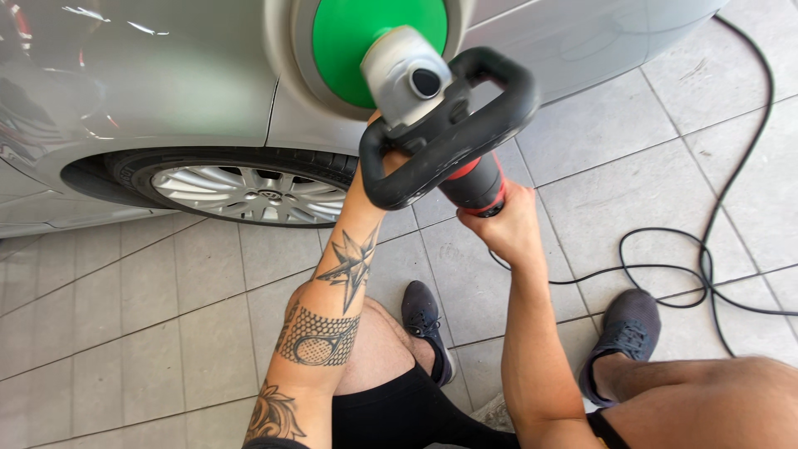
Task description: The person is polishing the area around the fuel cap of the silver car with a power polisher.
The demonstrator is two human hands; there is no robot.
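Grey tiled floor — silver car, polisher

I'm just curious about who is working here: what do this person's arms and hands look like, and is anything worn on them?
Both arms are bare, with no sleeves, gloves, watch or rings in view. The left forearm carries dark tattoos: a pointed star near the wrist, a band of scale-like pattern in the middle and a floral design near the elbow. The right forearm is unmarked. The left hand is mostly hidden; the right hand is bare.

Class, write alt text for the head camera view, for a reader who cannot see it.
Two bare hands press a polishing machine with a green pad against a silver car: the left hand on the black loop handle, the right hand around the body. A black cable lies on the tiled floor.
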